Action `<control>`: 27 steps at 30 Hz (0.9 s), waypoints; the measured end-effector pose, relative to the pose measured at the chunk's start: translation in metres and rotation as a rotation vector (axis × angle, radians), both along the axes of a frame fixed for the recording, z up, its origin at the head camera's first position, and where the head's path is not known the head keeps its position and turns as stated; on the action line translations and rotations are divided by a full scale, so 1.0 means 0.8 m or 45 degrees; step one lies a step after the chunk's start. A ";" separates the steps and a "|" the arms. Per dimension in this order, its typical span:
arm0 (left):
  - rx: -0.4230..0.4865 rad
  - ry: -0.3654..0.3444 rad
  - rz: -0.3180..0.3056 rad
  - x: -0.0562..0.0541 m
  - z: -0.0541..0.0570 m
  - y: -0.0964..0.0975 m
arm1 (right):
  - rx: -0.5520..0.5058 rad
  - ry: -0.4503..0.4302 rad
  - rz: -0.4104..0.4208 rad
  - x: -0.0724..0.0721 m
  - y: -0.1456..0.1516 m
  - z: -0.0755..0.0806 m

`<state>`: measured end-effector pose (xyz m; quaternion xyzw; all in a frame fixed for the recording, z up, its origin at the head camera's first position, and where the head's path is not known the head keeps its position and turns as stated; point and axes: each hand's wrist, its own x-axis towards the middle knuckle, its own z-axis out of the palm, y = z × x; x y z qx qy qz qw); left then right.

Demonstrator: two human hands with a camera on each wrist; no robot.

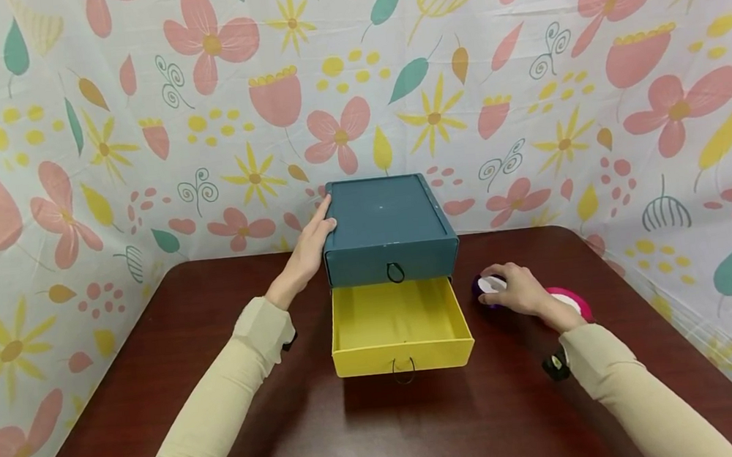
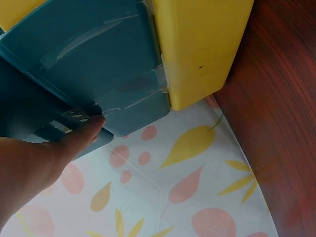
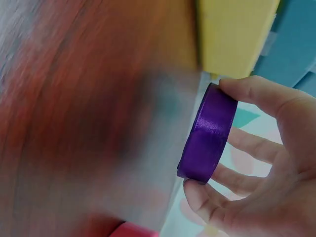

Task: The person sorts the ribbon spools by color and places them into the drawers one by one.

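Right of the open yellow drawer (image 1: 405, 358), our right hand (image 1: 521, 291) pinches the purple ribbon roll (image 3: 208, 136) by its edges, ideally without squeezing windings loose, while farther off our left hand (image 1: 308, 249), fingers extended, touches the blue cabinet (image 1: 381, 212), best braced lightly.

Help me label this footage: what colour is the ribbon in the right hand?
The ribbon is purple, showing best in the right wrist view.
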<state>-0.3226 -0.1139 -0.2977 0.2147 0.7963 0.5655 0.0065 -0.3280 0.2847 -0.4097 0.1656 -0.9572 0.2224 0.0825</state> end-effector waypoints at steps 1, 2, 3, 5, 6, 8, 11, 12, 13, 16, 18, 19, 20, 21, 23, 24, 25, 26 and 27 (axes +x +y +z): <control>-0.001 -0.001 0.001 0.005 0.004 0.001 | -0.009 0.015 0.010 0.002 -0.002 0.002; -0.002 -0.002 0.002 0.009 0.007 0.001 | -0.016 0.031 0.021 0.005 -0.003 0.005; -0.004 -0.003 0.006 0.013 0.010 0.002 | -0.023 0.045 0.030 0.009 -0.006 0.008; -0.006 -0.006 0.015 0.015 0.011 0.003 | -0.037 0.074 0.046 0.015 -0.010 0.015; -0.006 -0.009 0.019 0.015 0.012 0.003 | -0.042 0.085 0.051 0.019 -0.013 0.019; -0.005 -0.012 0.018 0.014 0.012 0.003 | -0.046 0.094 0.057 0.026 -0.018 0.027; -0.001 -0.013 0.016 0.013 0.012 0.002 | -0.049 0.097 0.064 0.036 -0.025 0.039; 0.000 -0.010 0.015 0.013 0.012 0.002 | -0.047 0.095 0.062 0.039 -0.027 0.043; 0.003 -0.007 0.012 0.013 0.012 0.002 | -0.049 0.094 0.065 0.042 -0.029 0.048; 0.005 -0.003 0.013 0.012 0.012 0.001 | -0.049 0.106 0.085 0.053 -0.034 0.060; 0.006 0.000 0.007 0.012 0.011 0.001 | -0.045 0.121 0.107 0.060 -0.038 0.068; 0.010 -0.001 0.003 0.012 0.011 0.001 | -0.043 0.129 0.119 0.064 -0.040 0.073; 0.012 -0.002 0.001 0.012 0.011 0.001 | -0.037 0.138 0.129 0.067 -0.042 0.078; 0.013 0.001 0.000 0.011 0.011 0.001 | -0.031 0.144 0.135 0.072 -0.044 0.082; 0.015 0.002 0.001 0.010 0.011 0.001 | -0.026 0.150 0.144 0.081 -0.048 0.092; 0.016 0.001 0.002 0.010 0.011 0.001 | -0.025 0.148 0.148 0.086 -0.050 0.096; 0.016 0.001 0.004 0.010 0.010 0.001 | -0.025 0.143 0.152 0.091 -0.052 0.101; 0.016 0.000 0.006 0.010 0.010 0.001 | -0.025 0.138 0.155 0.095 -0.053 0.105; 0.017 0.000 0.003 0.010 0.010 0.001 | -0.027 0.134 0.160 0.100 -0.055 0.108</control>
